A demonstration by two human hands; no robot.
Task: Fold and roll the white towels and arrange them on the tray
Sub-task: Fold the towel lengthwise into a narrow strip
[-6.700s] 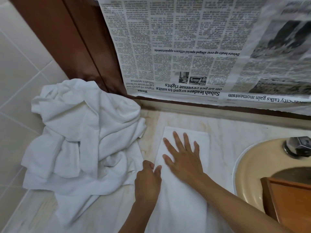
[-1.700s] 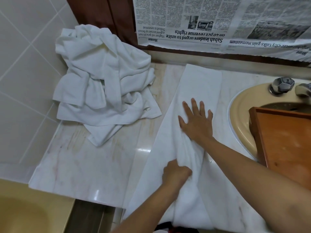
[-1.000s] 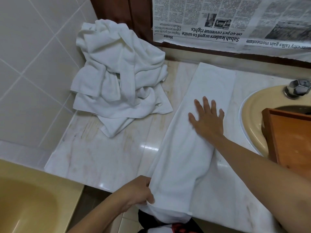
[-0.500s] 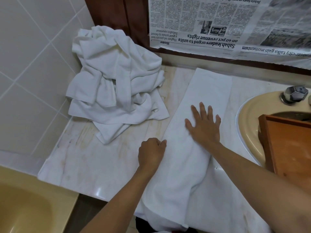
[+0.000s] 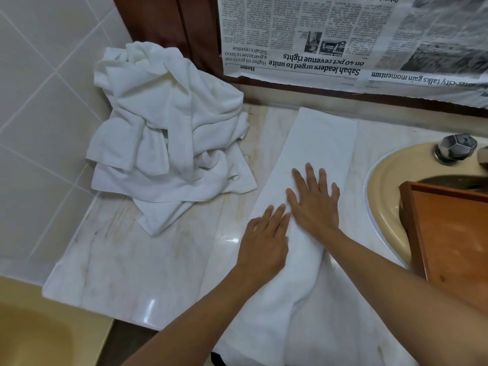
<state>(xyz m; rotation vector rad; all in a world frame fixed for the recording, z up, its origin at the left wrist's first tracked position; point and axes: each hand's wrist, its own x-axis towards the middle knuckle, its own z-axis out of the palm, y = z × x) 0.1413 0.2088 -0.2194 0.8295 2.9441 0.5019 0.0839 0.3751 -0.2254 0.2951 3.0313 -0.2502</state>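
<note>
A white towel (image 5: 320, 143), folded into a long narrow strip, lies on the marble counter (image 5: 148, 260) from the back wall to the front edge. My right hand (image 5: 314, 202) presses flat on its middle with fingers spread. My left hand (image 5: 266, 241) lies flat beside it on the strip's left edge, fingers straight. The near part of the strip bulges in a loose ridge. A heap of crumpled white towels (image 5: 169, 133) sits in the back left corner. The wooden tray (image 5: 449, 233) stands at the right over the sink.
A beige sink (image 5: 383, 191) with a metal tap knob (image 5: 456, 147) is at the right. Newspaper (image 5: 343, 40) covers the wall behind. Tiled wall runs along the left, and a yellow basin (image 5: 39, 336) sits below the counter's front left.
My left hand let go of the towel's near edge, moved up along the strip and now lies open flat beside my right hand. The right hand stayed pressing the middle.
</note>
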